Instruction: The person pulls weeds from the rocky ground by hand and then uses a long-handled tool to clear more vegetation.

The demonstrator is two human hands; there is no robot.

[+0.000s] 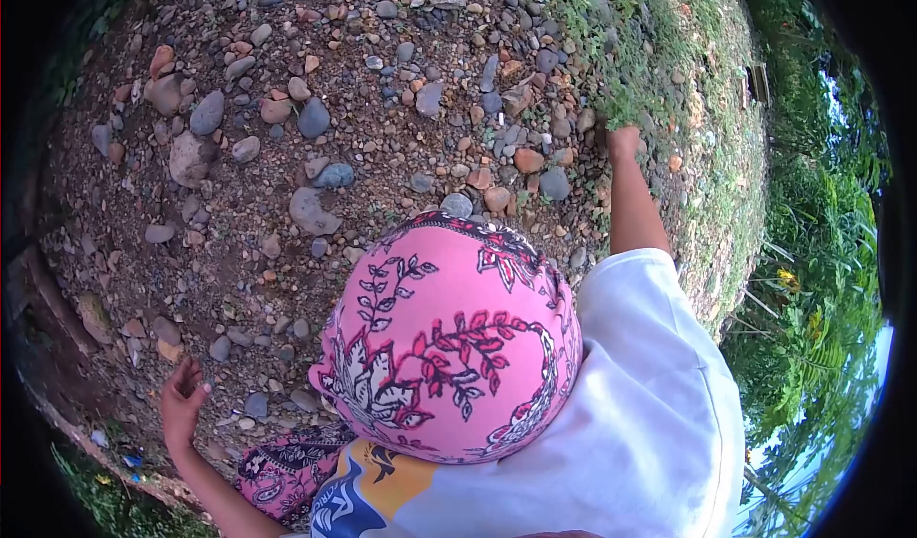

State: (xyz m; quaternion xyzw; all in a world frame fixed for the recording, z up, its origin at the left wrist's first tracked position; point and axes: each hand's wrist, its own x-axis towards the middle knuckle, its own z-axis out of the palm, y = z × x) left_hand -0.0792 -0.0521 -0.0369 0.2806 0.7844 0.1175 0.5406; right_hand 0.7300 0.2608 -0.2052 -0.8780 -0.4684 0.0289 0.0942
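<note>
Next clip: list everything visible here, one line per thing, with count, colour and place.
rounded river stones and pebbles: many, grey, brown and orange, over bare dirt, left and centre
low weeds: one patch, green, right of the stones
leafy bushes: several, green, far right edge
patterned cloth headscarf: one, pink with white and dark leaves, centre
short-sleeved shirt: one, white, lower right
left hand: one, open, fingers spread over pebbles, lower left
right hand: one, at the weeds' edge, grip unclear
</note>
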